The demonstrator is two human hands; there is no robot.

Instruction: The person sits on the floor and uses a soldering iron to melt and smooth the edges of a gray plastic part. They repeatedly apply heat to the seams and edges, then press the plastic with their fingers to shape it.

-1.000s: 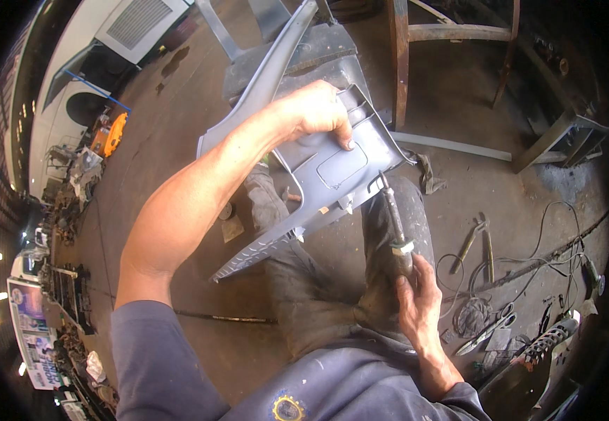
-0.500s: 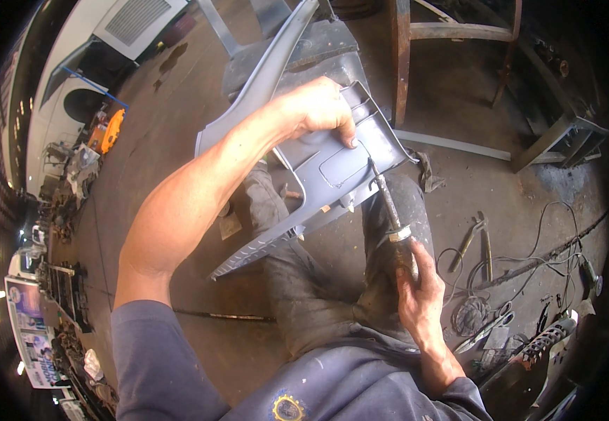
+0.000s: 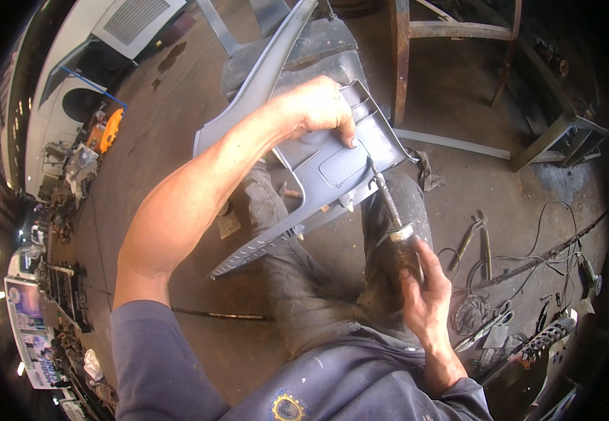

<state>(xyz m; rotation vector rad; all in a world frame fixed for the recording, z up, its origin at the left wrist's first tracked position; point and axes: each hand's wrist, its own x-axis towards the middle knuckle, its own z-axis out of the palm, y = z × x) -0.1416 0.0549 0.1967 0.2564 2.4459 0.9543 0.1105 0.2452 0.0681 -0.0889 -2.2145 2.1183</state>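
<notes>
A grey moulded plastic panel (image 3: 304,172) lies across my knees, its long curved arm reaching up to the far left. My left hand (image 3: 322,109) grips its far edge, thumb pressed on the flat face and the other fingers hidden. In my right hand (image 3: 423,288) is a soldering iron (image 3: 387,200), held by its dark handle below a pale collar. Its thin tip meets the panel near the right end of a rounded rectangular outline on the face. Whether the tip sinks in, I cannot tell.
A worn dark seat (image 3: 297,59) stands beyond the panel. Pliers (image 3: 471,242), a coiled cable (image 3: 471,316) and scissors (image 3: 504,312) lie on the floor to the right. A rusty metal frame (image 3: 400,70) rises far right. Parts line the left side, near a white vehicle (image 3: 59,133).
My right hand has shifted slightly right on the soldering iron, whose tip has moved a little up and left. The left hand and panel stay practically still.
</notes>
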